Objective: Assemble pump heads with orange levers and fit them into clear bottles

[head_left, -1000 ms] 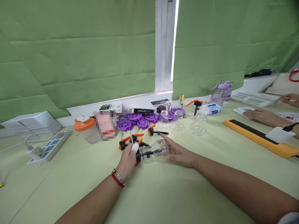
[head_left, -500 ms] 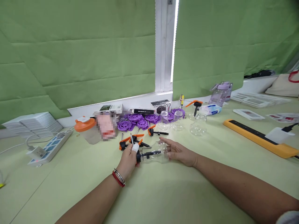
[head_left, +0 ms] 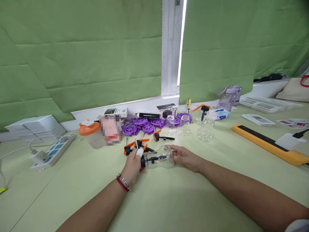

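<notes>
A clear glass-like bottle (head_left: pixel 164 163) lies sideways between my hands, its wide base toward the right. My right hand (head_left: pixel 187 158) is closed around that base. At the bottle's neck, my left hand (head_left: pixel 131 165) grips a black-and-orange lever top (head_left: pixel 143 161), whose black stem reaches inside the bottle. The left thumb has a white wrap. I cannot tell whether the top is fastened. Just beyond the left hand lie more lever tops (head_left: pixel 127 149) with black stems and metal rods, and another lever top (head_left: pixel 160 137) sits behind the bottle.
Clear bottles (head_left: pixel 205 133) stand behind the right hand. Purple round pieces (head_left: pixel 130 129) are piled near the wall. An orange-lidded cup (head_left: pixel 93 137) and a white power strip (head_left: pixel 51 155) are at left; a yellow power strip (head_left: pixel 263 141) is at right.
The view has shifted slightly. Both hands keep their hold on the bottle and its lever top, with the right fingers moved a little on the base.
</notes>
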The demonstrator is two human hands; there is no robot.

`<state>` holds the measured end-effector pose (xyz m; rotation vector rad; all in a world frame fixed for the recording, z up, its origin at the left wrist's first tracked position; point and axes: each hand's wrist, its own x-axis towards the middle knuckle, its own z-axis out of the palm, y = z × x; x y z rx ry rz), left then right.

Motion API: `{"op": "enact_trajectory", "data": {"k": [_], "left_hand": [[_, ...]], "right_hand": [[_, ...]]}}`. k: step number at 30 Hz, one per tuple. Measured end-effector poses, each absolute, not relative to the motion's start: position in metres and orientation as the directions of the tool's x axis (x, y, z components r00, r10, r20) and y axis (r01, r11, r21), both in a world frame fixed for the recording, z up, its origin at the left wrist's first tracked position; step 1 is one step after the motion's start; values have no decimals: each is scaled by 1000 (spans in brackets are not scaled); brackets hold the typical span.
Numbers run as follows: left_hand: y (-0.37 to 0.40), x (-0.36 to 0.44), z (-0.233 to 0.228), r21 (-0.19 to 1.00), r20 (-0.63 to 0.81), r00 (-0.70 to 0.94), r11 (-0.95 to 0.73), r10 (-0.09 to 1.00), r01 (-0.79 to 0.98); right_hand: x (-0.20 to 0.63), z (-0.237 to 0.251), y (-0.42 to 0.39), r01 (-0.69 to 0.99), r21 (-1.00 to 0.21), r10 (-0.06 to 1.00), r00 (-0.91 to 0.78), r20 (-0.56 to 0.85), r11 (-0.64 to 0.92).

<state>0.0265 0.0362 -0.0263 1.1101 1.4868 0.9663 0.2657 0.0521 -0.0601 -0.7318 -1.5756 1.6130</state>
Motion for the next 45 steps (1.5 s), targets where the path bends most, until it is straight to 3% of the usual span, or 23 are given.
{"op": "enact_trajectory", "data": {"k": [3, 10, 17, 22, 27, 33, 39, 45], "left_hand": [[37, 26, -27, 955, -251, -72, 259, 965, 146], [32, 29, -21, 966, -212, -66, 219, 975, 133], [35, 27, -21, 960, -237, -72, 245, 969, 135], [33, 29, -19, 961, -240, -61, 246, 969, 125], [34, 29, -20, 967, -234, -68, 239, 970, 86], [36, 27, -21, 961, -248, -65, 254, 966, 107], [34, 28, -22, 966, -232, -71, 238, 970, 96], [36, 27, -20, 969, -224, -77, 230, 972, 86]], "right_hand": [[267, -58, 51, -178, -984, 835, -539, 111, 15], [263, -60, 52, -71, -997, 876, -479, 53, 21], [266, -56, 49, -134, -989, 831, -541, 129, 66], [264, -58, 51, -106, -994, 849, -523, 76, 24], [264, -62, 52, -58, -995, 861, -500, 95, 76], [265, -56, 48, -139, -988, 837, -531, 134, 70], [262, -59, 52, -36, -998, 863, -502, 59, 48], [264, -56, 48, -81, -991, 835, -534, 133, 106]]}}
